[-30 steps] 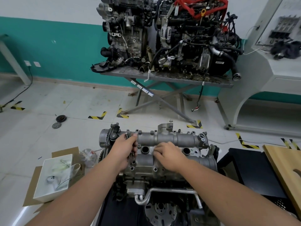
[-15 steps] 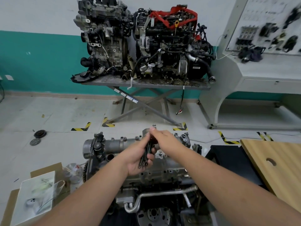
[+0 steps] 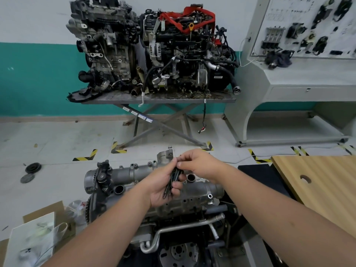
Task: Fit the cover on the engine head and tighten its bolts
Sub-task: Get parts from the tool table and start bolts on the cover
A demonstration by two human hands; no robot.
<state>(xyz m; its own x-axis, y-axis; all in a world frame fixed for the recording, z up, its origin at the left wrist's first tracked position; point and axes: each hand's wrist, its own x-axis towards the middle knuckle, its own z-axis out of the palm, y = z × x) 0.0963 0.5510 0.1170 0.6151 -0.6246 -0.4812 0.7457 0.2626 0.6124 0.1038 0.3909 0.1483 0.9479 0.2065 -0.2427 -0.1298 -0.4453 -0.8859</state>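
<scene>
Both hands lifted; left hand [image 3: 161, 186] grips bolts [image 3: 172, 183].

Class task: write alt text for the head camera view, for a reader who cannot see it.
A left hand grips a bundle of dark bolts above a grey engine cover while the right hand pinches one at the top. Two engines sit on a table behind.

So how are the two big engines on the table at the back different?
The left engine is mostly bare grey metal, while the right engine looks black and is tangled in hoses and wires. Only the right engine wears a red strap on top. Both stand side by side on the same grey table.
</scene>
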